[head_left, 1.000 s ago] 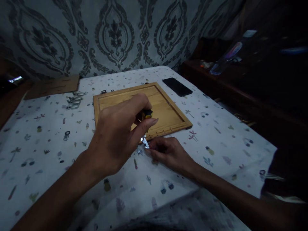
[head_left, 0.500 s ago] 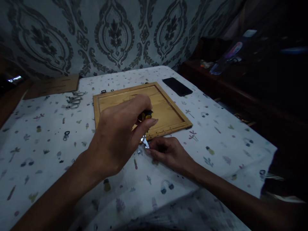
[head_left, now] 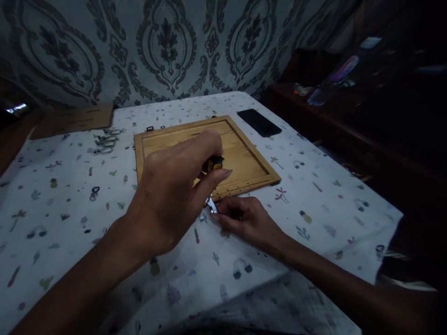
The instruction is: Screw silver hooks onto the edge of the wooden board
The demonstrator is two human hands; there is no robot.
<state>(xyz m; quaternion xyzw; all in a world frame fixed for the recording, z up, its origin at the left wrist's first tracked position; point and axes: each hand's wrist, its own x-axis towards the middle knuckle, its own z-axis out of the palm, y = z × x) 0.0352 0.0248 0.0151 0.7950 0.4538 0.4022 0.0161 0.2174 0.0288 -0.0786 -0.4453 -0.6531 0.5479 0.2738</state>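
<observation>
My left hand (head_left: 171, 195) is closed round a screwdriver with a black and yellow handle (head_left: 213, 164), held upright over the near edge of a square wooden frame (head_left: 244, 160). Its tip points down at a small shiny metal bracket (head_left: 210, 205) at that edge. My right hand (head_left: 246, 221) rests on the tablecloth just right of the bracket and pinches it between fingertips. A row of small holes runs along the frame's near edge.
A white patterned tablecloth (head_left: 70, 214) covers the table. Several metal hooks (head_left: 104, 142) lie at the back left beside a brown board (head_left: 71, 120). A black phone (head_left: 260, 122) lies behind the frame. A plastic bottle (head_left: 335, 77) stands on dark furniture at right.
Both hands hold their places at the frame's edge. The view has shifted slightly, so everything sits a little higher in the picture.
</observation>
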